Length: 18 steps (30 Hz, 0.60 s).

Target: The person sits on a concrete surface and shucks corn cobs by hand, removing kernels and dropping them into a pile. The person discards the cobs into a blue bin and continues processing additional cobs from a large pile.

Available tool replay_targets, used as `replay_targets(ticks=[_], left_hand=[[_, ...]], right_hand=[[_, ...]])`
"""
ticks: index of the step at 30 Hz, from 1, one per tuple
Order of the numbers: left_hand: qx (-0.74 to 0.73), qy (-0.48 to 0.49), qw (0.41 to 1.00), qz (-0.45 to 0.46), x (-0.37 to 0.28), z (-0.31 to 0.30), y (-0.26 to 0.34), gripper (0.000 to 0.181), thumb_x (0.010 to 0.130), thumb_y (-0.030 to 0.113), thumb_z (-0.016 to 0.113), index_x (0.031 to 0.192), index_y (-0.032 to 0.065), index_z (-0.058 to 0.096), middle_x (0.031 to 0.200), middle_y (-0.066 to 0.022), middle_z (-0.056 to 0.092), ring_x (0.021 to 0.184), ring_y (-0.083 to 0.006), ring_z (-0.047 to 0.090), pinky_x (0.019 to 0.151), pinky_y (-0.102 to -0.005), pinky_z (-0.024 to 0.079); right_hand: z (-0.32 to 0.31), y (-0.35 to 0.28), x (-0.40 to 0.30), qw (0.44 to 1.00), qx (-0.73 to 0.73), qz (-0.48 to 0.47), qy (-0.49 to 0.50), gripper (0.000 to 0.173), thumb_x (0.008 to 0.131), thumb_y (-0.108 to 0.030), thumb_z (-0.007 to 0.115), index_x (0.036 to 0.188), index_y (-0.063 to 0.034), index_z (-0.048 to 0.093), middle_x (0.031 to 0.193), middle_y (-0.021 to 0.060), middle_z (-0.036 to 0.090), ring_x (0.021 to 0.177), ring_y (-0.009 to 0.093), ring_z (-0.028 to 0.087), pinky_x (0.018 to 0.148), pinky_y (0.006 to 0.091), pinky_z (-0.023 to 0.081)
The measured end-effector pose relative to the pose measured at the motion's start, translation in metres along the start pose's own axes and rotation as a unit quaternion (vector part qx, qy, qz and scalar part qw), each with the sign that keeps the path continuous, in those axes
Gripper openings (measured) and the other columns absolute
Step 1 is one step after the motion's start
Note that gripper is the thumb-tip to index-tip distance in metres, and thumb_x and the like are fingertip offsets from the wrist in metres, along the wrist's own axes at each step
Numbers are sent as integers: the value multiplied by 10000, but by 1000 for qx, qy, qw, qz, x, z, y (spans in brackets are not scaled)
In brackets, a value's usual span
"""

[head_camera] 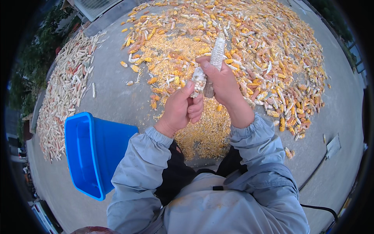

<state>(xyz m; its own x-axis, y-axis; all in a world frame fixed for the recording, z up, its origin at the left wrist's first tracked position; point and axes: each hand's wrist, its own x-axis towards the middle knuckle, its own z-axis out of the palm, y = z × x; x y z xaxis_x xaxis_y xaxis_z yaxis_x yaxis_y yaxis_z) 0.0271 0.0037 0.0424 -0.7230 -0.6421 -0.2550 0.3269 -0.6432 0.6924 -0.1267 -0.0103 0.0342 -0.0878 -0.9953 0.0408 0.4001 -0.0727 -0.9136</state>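
My left hand (184,109) holds a partly stripped corn cob (199,82), with pale kernels left near its lower end and its top bare. My right hand (223,80) grips a long bare corn cob (217,52). The pale upper end of this cob sticks up past my thumb, and a darker, greyish length shows below my palm. Both cobs are side by side, close against each other. Beneath my hands, loose yellow kernels (204,128) cover the ground between my legs.
A broad heap of corn ears (271,58), mixed with kernels, spreads ahead. Left, a pile of stripped cobs (64,90) runs along the edge. A blue plastic bin (114,146) lies on its side by my left arm. Right, a long-handled flat-bladed tool (333,146) rests on the concrete (344,117).
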Motion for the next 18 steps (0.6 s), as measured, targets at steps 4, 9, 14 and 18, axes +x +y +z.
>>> replay_targets(ticks=[4,9,14,18], left_hand=[[495,114,845,166,11,-11,-2,418,960,390,405,790,24,514,565,-6,452,483,-138,491,449,-289,392],[417,85,887,177,10,-7,-12,441,958,414,397,778,25,503,554,3,434,437,-119,422,421,-267,342],[86,33,994,63,0,11,-11,484,938,523,342,720,95,406,501,31,301,407,-95,276,376,-244,279],[22,20,999,-16,-1,-10,6,500,933,552,308,700,118,391,493,35,280,408,-95,255,373,-243,243]], right_hand=[[0,0,-8,998,24,28,-54,318,867,-247,620,1059,-1,560,973,86,597,833,162,599,727,288,491],[1,5,-6,996,-83,-17,-40,294,873,-227,606,1058,-4,553,889,73,612,814,144,602,690,275,492],[11,0,-5,995,-98,4,19,274,870,-231,611,1032,-12,580,868,43,615,811,114,582,707,267,473],[10,-1,-5,999,11,18,-39,260,866,-230,620,1009,-13,602,892,34,615,813,98,562,726,262,452]])
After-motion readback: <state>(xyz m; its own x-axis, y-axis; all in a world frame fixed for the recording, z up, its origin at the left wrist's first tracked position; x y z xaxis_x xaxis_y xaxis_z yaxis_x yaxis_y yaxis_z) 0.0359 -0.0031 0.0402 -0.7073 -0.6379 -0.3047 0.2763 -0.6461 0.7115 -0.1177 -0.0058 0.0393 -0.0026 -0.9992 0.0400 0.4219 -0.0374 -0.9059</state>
